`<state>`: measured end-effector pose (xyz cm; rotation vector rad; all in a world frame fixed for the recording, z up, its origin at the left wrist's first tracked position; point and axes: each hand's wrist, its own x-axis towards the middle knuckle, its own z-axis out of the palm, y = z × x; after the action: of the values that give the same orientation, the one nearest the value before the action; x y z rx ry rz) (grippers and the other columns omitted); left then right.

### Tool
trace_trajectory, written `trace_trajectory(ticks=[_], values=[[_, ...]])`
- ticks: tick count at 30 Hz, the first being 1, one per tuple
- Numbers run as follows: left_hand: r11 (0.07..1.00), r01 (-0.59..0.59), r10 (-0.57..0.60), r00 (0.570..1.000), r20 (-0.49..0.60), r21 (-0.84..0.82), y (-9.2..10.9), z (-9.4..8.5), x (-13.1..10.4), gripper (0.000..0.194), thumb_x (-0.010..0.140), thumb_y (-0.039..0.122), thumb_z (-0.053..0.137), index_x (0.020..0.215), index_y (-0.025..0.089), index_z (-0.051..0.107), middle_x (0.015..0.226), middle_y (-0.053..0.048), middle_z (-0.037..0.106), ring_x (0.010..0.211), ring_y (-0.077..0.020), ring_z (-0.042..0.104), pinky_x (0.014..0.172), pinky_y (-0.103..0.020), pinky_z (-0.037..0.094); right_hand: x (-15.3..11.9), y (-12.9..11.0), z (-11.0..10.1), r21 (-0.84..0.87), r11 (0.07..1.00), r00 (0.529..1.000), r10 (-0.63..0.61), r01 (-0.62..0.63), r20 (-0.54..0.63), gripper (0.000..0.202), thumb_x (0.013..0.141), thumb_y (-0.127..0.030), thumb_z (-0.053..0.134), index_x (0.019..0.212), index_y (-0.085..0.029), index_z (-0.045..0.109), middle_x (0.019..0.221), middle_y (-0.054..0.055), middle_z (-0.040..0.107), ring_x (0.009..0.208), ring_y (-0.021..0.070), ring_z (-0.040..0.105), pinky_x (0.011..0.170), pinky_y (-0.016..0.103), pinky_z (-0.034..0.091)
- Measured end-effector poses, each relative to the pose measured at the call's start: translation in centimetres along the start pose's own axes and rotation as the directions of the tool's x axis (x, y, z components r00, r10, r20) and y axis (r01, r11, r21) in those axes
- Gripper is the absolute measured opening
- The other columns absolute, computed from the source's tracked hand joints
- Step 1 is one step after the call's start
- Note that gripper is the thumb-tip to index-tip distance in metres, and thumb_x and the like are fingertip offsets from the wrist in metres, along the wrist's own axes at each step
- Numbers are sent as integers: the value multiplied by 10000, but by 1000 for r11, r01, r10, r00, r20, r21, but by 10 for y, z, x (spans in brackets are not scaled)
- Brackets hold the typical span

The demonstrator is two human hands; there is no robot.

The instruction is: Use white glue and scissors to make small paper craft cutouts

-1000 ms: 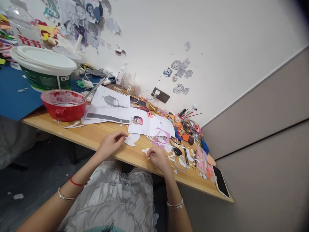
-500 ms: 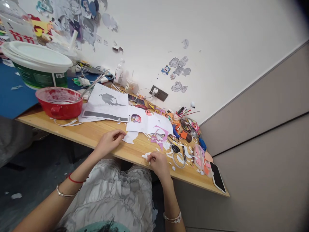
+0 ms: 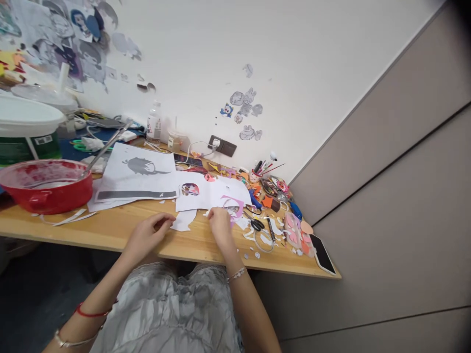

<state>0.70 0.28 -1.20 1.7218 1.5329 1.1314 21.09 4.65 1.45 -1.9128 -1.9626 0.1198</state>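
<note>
My left hand (image 3: 149, 235) is just over the front of the wooden table, thumb and fingers pinched together beside a white paper cutout (image 3: 184, 220); whether anything is between them I cannot make out. My right hand (image 3: 220, 226) is closed, fingers pointing down, by the lower edge of a white sheet (image 3: 213, 189) that bears a small coloured picture. A bit of white paper (image 3: 206, 213) shows at its fingertips, mostly hidden. Left of that sheet lies a paper printed with a grey hair shape (image 3: 138, 181). Black-handled scissors (image 3: 256, 224) rest to the right of my right hand.
A red bowl (image 3: 46, 193) with a metal-handled utensil stands at the left, before a white-lidded tub (image 3: 27, 122). Paper scraps, a roll of tape (image 3: 264, 241) and a pen cup (image 3: 253, 176) crowd the right side. A tablet (image 3: 323, 255) lies at the right end.
My right hand has moved up and left from the table's front edge to the white sheet, and the white scrap has left that edge. My left hand stays near the cutout. The view has shifted right.
</note>
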Motion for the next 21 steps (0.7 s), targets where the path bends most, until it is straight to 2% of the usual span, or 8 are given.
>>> trace_trajectory(ticks=[5,10,14,18,21], values=[[1000,-3,3,1000,23,27,-13,3,4,356,734,517,462,858,236,641,911,-6,686,834,-201,617,707,-245,459,24,-12,12,-52,998,1000,19,-19,0,268,751,-38,482,797,-189,699,813,79,702,774,175,631,685,249,412],[998,28,-29,999,39,48,-18,4,5,413,702,559,457,888,240,642,954,-6,684,867,-226,609,707,-267,460,26,-4,13,-54,995,996,-83,85,33,293,737,-32,503,871,-214,688,888,58,697,845,175,624,733,246,419],[995,48,-52,998,38,84,-16,5,5,434,686,581,446,877,240,637,954,1,680,875,-226,603,713,-266,451,15,2,7,-12,981,979,-192,194,64,345,734,-1,473,912,-217,675,925,47,692,920,177,602,777,247,413],[990,93,-101,992,80,102,-19,7,7,459,672,595,464,916,243,631,980,0,676,899,-234,595,766,-282,444,-9,5,3,55,960,957,-279,275,82,373,700,25,479,886,-236,671,892,-2,695,889,144,606,769,215,416],[992,113,-119,988,102,64,-22,6,10,482,647,602,480,919,233,630,991,-15,673,934,-244,590,833,-309,436,-32,10,6,210,904,921,-388,372,39,344,691,38,477,802,-223,672,831,-26,698,843,117,615,797,202,415]])
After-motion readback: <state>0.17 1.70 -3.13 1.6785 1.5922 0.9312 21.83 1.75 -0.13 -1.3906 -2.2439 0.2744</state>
